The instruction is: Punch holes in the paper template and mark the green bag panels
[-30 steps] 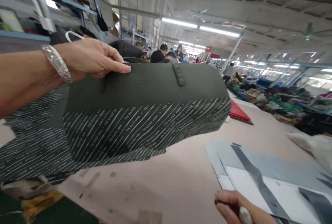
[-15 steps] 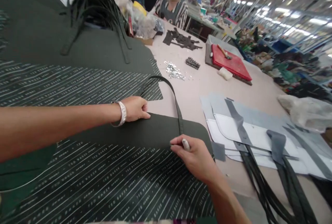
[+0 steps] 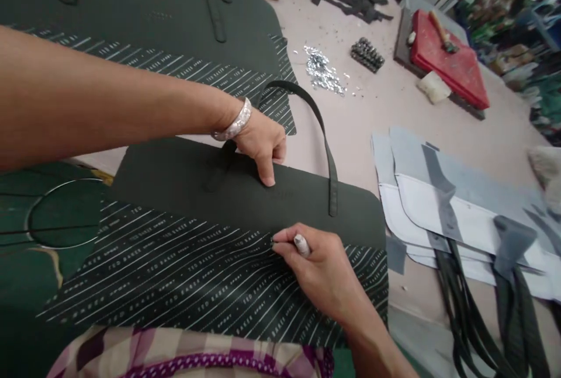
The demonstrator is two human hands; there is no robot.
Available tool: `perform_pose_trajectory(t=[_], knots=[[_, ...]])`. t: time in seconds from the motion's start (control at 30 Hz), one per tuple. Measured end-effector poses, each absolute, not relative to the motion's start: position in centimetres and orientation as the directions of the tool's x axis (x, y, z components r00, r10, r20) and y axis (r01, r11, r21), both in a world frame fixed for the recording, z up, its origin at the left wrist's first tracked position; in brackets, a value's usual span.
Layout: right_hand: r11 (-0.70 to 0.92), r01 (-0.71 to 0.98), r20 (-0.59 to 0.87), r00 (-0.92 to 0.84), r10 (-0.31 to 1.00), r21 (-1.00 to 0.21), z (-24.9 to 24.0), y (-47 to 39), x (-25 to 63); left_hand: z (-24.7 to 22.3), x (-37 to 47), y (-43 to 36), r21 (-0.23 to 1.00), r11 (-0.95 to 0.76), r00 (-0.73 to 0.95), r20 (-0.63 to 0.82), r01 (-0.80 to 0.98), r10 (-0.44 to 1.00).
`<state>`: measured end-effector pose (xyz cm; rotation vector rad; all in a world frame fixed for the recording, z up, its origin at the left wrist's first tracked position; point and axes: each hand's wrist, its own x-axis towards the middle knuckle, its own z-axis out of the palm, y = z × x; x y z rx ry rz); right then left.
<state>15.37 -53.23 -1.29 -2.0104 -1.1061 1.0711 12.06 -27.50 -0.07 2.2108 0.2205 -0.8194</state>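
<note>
The flat bag panel of smooth dark grey-green material with a black, white-striped printed lower part [image 3: 236, 249] is directly in front of the person, and the purple and cream checked cloth [image 3: 184, 349] is at its near side. How much of this panel rests on the pale pink surface [image 3: 350, 138], I cannot tell. The left hand [image 3: 263, 147], which has a wide silver bracelet [image 3: 236, 124] on its wrist, is narrow: it pinches the upper edge of the panel, with the thumb pressed on the plain face and the fingers curled at the far side. A thin dark strap [image 3: 322, 124] rises from the panel in an arch and passes behind this wrist. The right hand [image 3: 318, 264] holds a white rod-shaped tool [image 3: 301, 245], and its thumb and forefinger are close together at the seam, where plain and printed parts meet. Beyond the panel lie a larger dark grey-green piece with the same print [image 3: 166, 10], and a scatter of small shiny metal bits [image 3: 323, 71]. To the right, there are light grey and white panels [image 3: 421, 197] with 2 bunches of long black straps [image 3: 464, 308], and farther away a red slab [image 3: 453, 65] carrying a wooden-handled hammer [image 3: 442, 31].
</note>
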Motion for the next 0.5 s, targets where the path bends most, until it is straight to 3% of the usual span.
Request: perform_pose_trajectory(t=[0.1,0.2,0.5], knots=[[-0.466,0.402,-0.326,0.369,0.871,-0.788,-1.4,-52.4,15.3,0.2,12.6,-26.4,0.628,-0.643,0.797,-0.602,0.438,-0.044],[-0.48,0.378,-0.31,0.428,0.849,-0.792,-1.6,-51.7,16.2,-0.1,13.0,-25.8,0.593,-0.623,0.732,-0.679,0.51,-0.047],[-0.482,0.44,-0.336,0.37,0.866,-0.758,-1.9,-51.0,17.4,-1.1,13.6,-25.8,0.609,-0.45,0.577,-0.785,0.654,-0.225]])
